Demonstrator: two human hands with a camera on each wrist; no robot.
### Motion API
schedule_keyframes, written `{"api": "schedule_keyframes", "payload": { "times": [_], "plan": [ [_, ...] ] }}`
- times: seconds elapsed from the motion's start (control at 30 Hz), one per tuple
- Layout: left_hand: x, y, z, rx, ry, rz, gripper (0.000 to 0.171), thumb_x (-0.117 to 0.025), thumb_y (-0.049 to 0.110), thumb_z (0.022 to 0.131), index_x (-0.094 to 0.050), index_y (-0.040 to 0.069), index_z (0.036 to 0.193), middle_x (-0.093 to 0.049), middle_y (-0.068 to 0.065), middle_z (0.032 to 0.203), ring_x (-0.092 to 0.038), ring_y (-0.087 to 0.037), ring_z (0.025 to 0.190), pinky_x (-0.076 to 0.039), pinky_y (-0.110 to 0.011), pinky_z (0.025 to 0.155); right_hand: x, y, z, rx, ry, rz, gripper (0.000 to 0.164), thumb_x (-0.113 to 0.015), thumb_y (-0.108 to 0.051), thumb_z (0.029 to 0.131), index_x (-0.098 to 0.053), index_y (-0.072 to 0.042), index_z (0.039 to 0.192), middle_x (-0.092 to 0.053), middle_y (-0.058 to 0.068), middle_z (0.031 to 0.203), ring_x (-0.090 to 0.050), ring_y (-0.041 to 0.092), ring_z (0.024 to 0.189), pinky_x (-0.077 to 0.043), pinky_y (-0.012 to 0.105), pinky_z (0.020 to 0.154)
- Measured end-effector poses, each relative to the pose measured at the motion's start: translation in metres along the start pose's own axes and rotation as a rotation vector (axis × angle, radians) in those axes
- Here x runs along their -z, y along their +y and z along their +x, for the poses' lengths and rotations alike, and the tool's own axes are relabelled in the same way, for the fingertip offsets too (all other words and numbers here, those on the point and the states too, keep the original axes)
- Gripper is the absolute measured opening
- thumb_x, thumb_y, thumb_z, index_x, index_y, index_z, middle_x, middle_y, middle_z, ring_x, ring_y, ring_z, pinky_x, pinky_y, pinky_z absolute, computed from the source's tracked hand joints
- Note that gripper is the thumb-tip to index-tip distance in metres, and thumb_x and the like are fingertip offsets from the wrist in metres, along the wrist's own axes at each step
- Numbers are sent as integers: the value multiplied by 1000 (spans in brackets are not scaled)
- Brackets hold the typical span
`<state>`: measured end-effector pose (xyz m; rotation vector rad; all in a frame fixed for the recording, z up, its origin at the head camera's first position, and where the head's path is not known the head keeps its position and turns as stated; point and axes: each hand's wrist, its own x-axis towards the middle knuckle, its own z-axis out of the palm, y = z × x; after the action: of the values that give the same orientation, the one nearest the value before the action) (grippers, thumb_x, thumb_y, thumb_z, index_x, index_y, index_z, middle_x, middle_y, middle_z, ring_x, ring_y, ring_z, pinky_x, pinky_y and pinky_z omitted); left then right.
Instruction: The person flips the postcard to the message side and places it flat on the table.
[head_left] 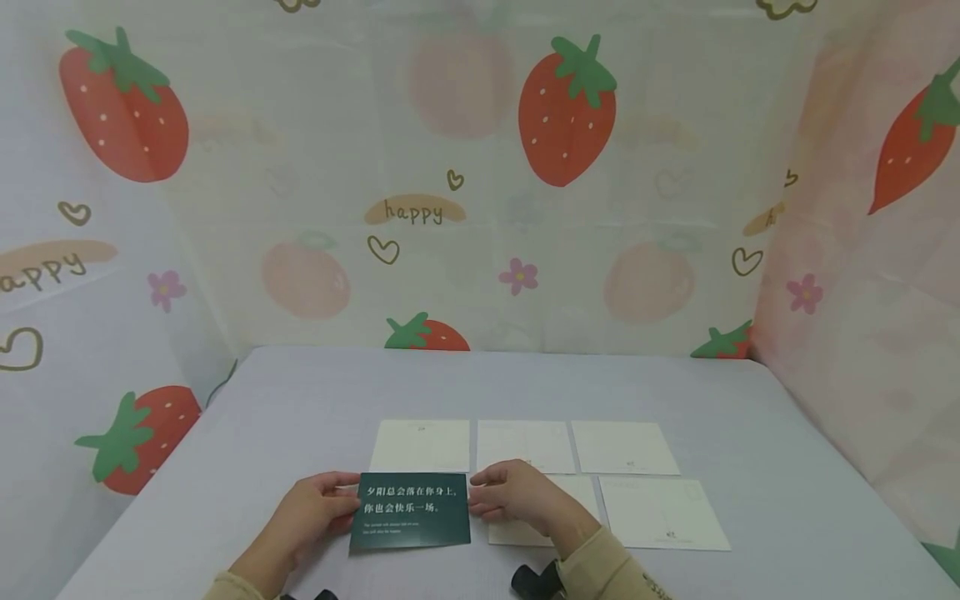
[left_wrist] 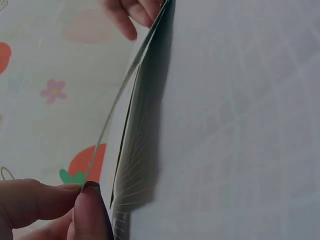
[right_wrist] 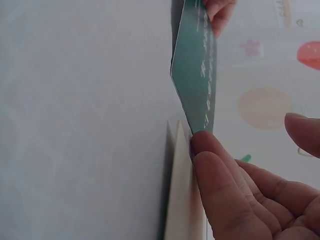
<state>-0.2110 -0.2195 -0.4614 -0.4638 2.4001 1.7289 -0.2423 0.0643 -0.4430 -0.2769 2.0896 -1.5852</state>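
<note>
A dark green postcard (head_left: 411,521) with white Chinese and English lettering is held up slightly tilted at the near left. My left hand (head_left: 311,508) pinches its left edge between thumb and finger, also seen in the left wrist view, where the postcard (left_wrist: 112,107) appears edge-on. At the opposite edge, fingertips of my right hand (head_left: 525,498) touch the postcard, while in the right wrist view the thumb stands apart from it. Cream postcards lie just behind and to the right: three in a back row (head_left: 626,446), two in front (head_left: 667,515), one partly covered by my right hand.
A white cloth covers the table (head_left: 810,467). Printed fabric walls (head_left: 480,275) with strawberries and hearts stand at the back and both sides. Black wrist-worn gear (head_left: 536,581) shows near the right sleeve (head_left: 611,571). A thin dark cable (head_left: 220,383) runs along the left table edge.
</note>
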Motion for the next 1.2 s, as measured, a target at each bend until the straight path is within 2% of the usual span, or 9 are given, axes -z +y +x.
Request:
{"api": "schedule_keyframes", "payload": {
  "times": [0.13,0.33,0.63,0.9,1.1,1.2],
  "plan": [
    [0,0,0,28,-3,-25,40,-63,1,81,-55,-2,119,-63,-8,89,-61,-14,73,-54,-30,66,0,2,2,8,3,0,34,-64,-5,82,-56,8,113,-65,14,98,-66,24,84,-54,32,71],
    [-1,1,0,21,-5,-18,37,-60,0,82,-56,-1,119,-62,-10,90,-60,-15,74,-54,-30,67,1,1,1,1,1,-11,36,-65,-8,82,-57,8,113,-65,14,98,-66,23,82,-54,32,70],
    [-4,4,-1,11,-10,-18,34,-60,1,82,-58,-1,115,-61,-10,89,-59,-15,74,-54,-29,67,2,-1,0,17,-20,-34,31,-64,-5,82,-59,6,110,-65,10,87,-65,19,77,-55,32,68],
    [-5,7,-2,20,-12,-24,25,-61,3,83,-62,-1,107,-64,-6,87,-60,-14,74,-53,-29,67,2,-3,0,45,-29,-61,12,-61,-2,83,-62,0,95,-65,9,73,-64,17,63,-55,32,61],
    [-5,8,-3,18,-11,-41,19,-62,3,82,-63,-1,101,-65,-5,85,-60,-14,73,-53,-29,67,0,-1,2,45,-12,-58,3,-61,0,82,-60,0,85,-64,8,68,-62,16,58,-54,31,56],
    [-5,8,-4,7,-6,-50,15,-62,3,82,-63,-1,97,-64,-5,84,-59,-14,71,-53,-29,65,0,0,2,52,-1,-60,4,-61,1,82,-59,-2,81,-64,8,67,-62,16,58,-54,30,55]
  ]
}}
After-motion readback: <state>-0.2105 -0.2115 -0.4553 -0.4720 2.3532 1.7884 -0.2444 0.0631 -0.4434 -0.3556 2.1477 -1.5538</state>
